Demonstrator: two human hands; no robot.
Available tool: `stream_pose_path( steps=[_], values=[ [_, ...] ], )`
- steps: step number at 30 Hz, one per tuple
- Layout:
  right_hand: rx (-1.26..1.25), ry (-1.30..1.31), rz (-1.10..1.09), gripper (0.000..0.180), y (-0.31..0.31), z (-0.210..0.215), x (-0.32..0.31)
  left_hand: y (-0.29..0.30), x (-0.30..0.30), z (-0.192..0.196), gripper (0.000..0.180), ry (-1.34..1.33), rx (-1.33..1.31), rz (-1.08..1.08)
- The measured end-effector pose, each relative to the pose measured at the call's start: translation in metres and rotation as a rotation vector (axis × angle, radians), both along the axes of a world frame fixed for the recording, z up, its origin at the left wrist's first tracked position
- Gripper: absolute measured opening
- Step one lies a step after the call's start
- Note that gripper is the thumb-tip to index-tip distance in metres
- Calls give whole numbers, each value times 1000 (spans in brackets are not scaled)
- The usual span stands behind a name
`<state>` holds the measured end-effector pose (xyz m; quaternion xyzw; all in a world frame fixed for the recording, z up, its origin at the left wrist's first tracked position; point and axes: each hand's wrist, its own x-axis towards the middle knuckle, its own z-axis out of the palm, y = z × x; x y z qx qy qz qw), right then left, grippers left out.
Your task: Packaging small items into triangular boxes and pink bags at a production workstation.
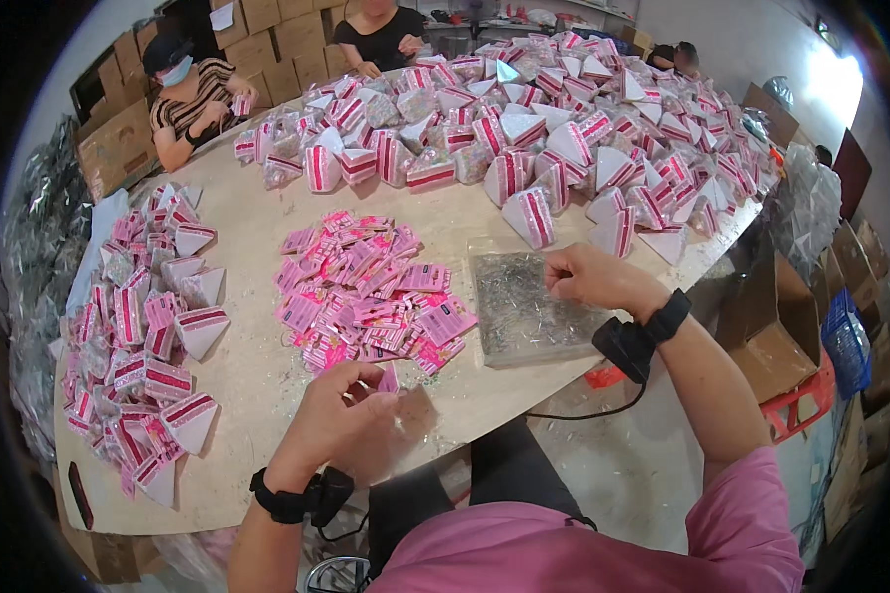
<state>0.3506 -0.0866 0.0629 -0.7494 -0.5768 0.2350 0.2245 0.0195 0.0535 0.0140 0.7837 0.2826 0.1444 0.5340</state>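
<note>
**Pale tabletop, pink card at the left fingertips, clear bag under the right**

Pale wood table (267, 212) fills my view, curved by the lens, and I'm looking down over a pink shirt at two bare forearms coming up from the lower edge.

Nearest to me, the left hand (341, 415) sits at the table's near edge, fingers curled in and pinched on a small pink card (390, 379) that pokes up from between the fingertips. Its long axis runs up and away from me, tilting slightly right. A black wrist strap (302, 497) with a cable rides on that arm.

A little further and to the right, the right hand (593, 280) rests its bent fingers on the far right corner of a flat clear bag (526, 308) full of tiny glittery bits. I judge it is pinching the plastic there, though I cannot tell how firmly. The bag lies up and to the right of the card, apart from it, so the right hand is the nearer one to the bag and the left to the card.

Between the hands and beyond, a loose heap of pink cards (361, 292) spreads just past the left fingers.

Further out, a pile of pink-and-white triangular packs (153, 336) lines the left side, and a much larger mound of the same packs (564, 128) covers the far end.

At the back, two people (193, 94) sit at the table, with cardboard boxes (267, 30) stacked behind them.
</note>
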Motion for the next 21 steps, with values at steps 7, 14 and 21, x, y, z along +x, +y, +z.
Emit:
stream_pose_path(
  steps=[7, 14, 21],
  values=[
    [44, 269, -58, 7, -9, -2, 0, 0, -4, 8, 31, -115, -191, 26],
    [60, 761, -205, 7, -21, -6, -7, -11, -3, 20, 36, -401, -539, 142],
    [104, 804, -150, 7, -28, -8, -6, -8, -3, 4, 40, -524, -667, 215]
  ],
)
